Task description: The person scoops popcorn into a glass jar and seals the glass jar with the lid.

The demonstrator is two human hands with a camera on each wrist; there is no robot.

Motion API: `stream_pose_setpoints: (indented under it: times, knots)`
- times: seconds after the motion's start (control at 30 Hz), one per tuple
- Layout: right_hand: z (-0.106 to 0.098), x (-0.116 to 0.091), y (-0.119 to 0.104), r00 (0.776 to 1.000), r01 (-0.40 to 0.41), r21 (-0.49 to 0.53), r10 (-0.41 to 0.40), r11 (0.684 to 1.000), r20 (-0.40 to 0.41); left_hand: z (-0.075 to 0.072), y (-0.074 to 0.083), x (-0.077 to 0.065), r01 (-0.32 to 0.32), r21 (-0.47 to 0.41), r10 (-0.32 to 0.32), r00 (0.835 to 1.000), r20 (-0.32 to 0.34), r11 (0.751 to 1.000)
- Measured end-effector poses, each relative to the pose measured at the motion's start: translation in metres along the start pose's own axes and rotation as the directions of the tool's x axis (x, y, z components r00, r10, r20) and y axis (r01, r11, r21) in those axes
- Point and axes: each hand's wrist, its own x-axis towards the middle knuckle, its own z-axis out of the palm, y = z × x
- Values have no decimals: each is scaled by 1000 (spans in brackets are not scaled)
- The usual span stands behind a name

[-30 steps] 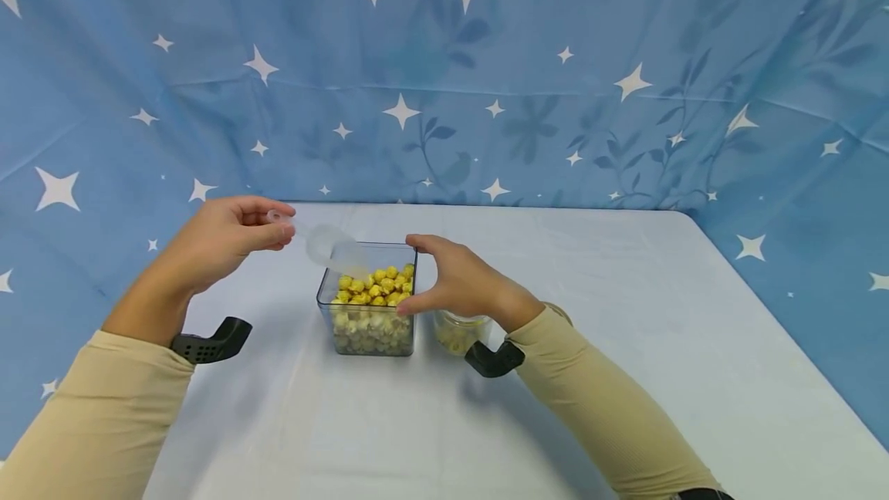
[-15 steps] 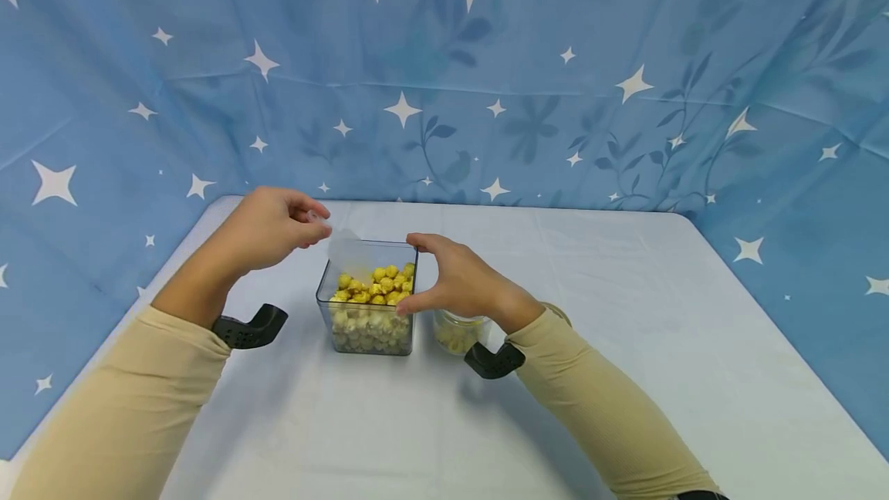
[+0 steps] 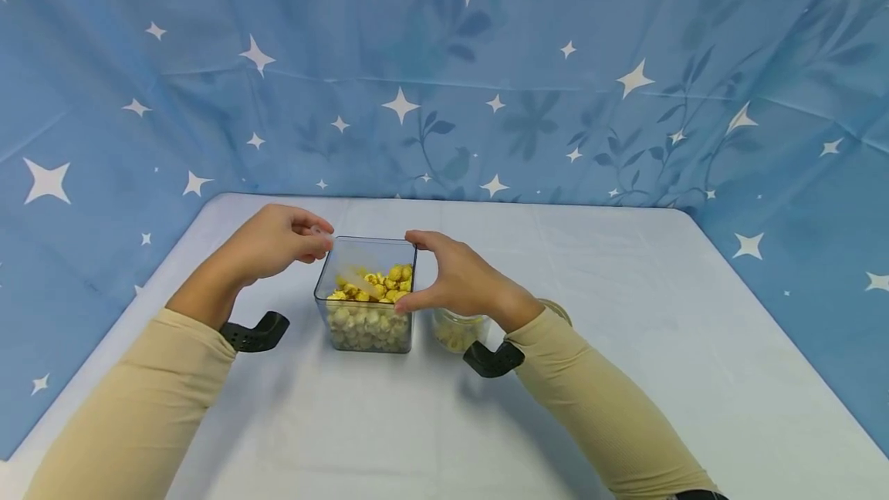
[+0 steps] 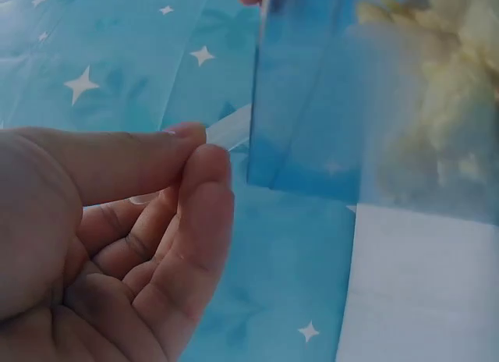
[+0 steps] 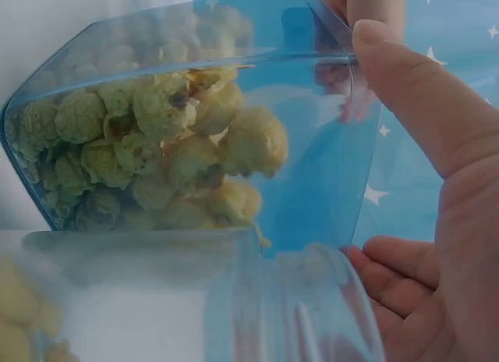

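Observation:
My left hand (image 3: 274, 247) pinches the handle (image 4: 229, 129) of a translucent scoop (image 3: 356, 279) between thumb and fingertips. The scoop's bowl dips inside a clear square plastic container (image 3: 364, 251), among yellow popcorn (image 3: 394, 275). Over the container's left rim, the scoop slants down to the right. My right hand (image 3: 468, 284) spans the container's right side and holds it, thumb at the near rim and fingers at the far corner. In the right wrist view the thumb presses the rim of the container (image 5: 312, 143), and the other fingers lie partly behind it.
A round clear jar (image 3: 460, 332) with some popcorn stands right of the container, under my right wrist. A round rim (image 3: 558, 310) shows partly behind that wrist. White cloth (image 3: 660, 330) covers the table, and a blue star-patterned curtain (image 3: 528, 60) hangs behind.
My left hand has moved right and then down, taking the scoop from above the container's left edge into the popcorn. The right hand keeps its hold on the container.

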Motion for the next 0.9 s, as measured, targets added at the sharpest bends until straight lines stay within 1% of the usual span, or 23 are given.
stream_pose_setpoints:
  times: [0.17, 0.3, 0.4, 0.5, 0.6, 0.8, 0.9]
  knots:
    - [-1, -1, 0, 1000, 4, 2, -4, 1000, 1, -5, -8, -2, 2, -52, 0, 999, 47, 999]
    - [-1, -2, 0, 1000, 2, 5, -2, 1000, 2, -4, -8, -1, 1, -82, 5, 997, 77, 997]
    - [0, -1, -1, 1000, -2, 10, 2, 1000, -5, 0, -4, 0, -5, -60, 10, 997, 75, 998]
    - [0, -1, -1, 1000, -6, 15, 6, 1000, -15, 5, 0, 1, -29, -28, 31, 998, 63, 999]
    - [0, 0, 0, 1000, -8, 21, 9, 1000, -23, 8, 1, 1, -44, -8, 44, 998, 53, 999]
    - [1, 0, 1, 1000, -5, 20, 5, 1000, -9, 3, -6, -4, -16, -33, 18, 998, 55, 999]
    - [1, 0, 1, 1000, 3, 14, -3, 1000, -2, -2, -8, -6, -10, -48, 12, 999, 43, 999]
